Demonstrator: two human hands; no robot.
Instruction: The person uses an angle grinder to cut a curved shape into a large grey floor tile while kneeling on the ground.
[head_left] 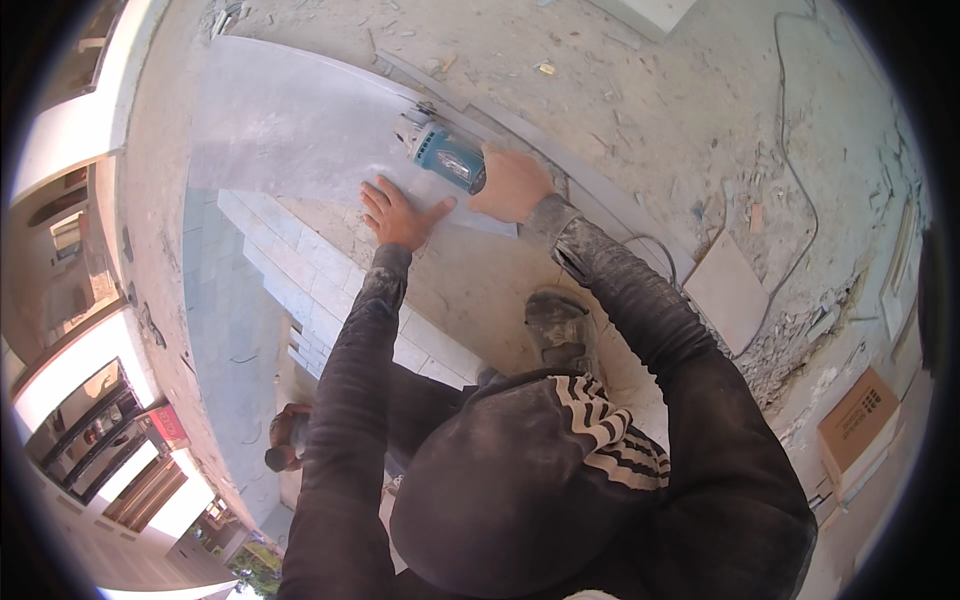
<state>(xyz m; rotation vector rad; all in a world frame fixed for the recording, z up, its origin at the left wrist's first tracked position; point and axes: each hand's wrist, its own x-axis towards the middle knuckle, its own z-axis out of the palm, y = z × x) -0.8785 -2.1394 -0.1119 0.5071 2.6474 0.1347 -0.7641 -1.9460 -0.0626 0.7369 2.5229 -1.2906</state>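
My right hand (512,184) is wrapped around the rear of a teal angle grinder (449,157). The grinder's head and disc end sit at the far edge of a large pale grey tile (290,120), with some dust there. Whether the disc touches the tile is too blurred to tell. On the tile's near edge my left hand (400,212) lies flat with its fingers spread, to the left of the grinder and apart from it.
Light blue-grey tiles (300,255) lie beneath and to the left. A cord (785,150) winds over the debris-strewn floor at right. A loose tile piece (728,280) and a cardboard box (858,422) stand at the right. My shoe (560,325) is close by.
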